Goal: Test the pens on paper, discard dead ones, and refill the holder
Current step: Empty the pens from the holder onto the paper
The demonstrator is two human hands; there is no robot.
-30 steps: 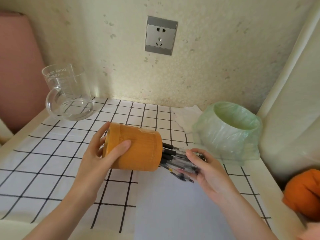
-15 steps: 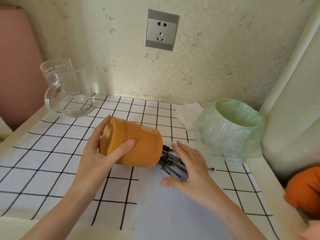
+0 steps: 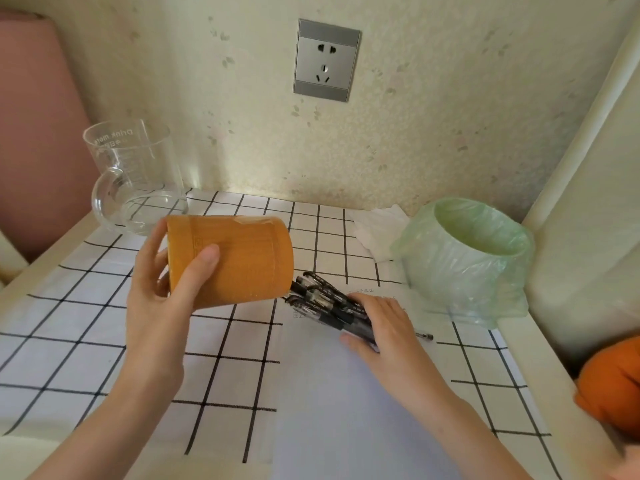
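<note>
My left hand (image 3: 162, 299) grips the orange pen holder (image 3: 239, 258), tipped on its side above the table with its mouth facing right and down. A bundle of several black pens (image 3: 325, 303) spills from that mouth onto the white paper (image 3: 346, 403). My right hand (image 3: 384, 327) lies flat over the far ends of the pens, fingers spread, pressing them against the paper. One pen tip (image 3: 426, 336) pokes out to the right of that hand.
A small bin lined with a green plastic bag (image 3: 467, 261) stands at the right. A clear glass mug (image 3: 131, 174) is at the back left, crumpled white tissue (image 3: 377, 230) behind the pens, an orange object (image 3: 613, 382) at the right edge. The table wears a checked cloth (image 3: 86, 306).
The holder has been lifted and drawn left, off the pens. My right hand went from cupping the pen ends to lying flat on them on the paper.
</note>
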